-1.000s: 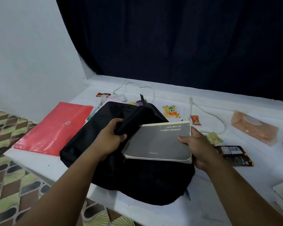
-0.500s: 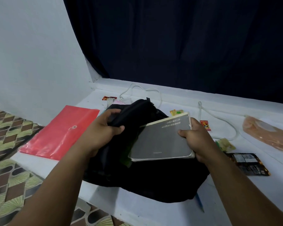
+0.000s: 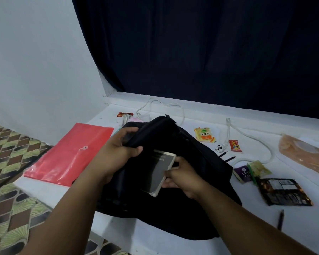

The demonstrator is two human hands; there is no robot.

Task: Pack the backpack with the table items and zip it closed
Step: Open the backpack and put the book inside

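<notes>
A black backpack (image 3: 182,218) lies on the white table (image 3: 118,229). My left hand (image 3: 116,155) grips the upper flap of the bag's opening and holds it up. My right hand (image 3: 182,176) grips the edge of a grey book (image 3: 158,173), which is tilted and partly inside the opening, its left part hidden by the bag's fabric.
A red envelope folder (image 3: 70,155) lies left of the bag. To the right are snack packets (image 3: 203,134), a small red packet (image 3: 235,146), a white cable with plug (image 3: 247,135), a dark wrapper (image 3: 282,191), a purple booklet (image 3: 244,173), an orange pouch (image 3: 306,155) and a pen (image 3: 280,219).
The book has turned and slid further into the bag's opening. My right hand has followed it leftwards, and my left hand has kept holding the flap up.
</notes>
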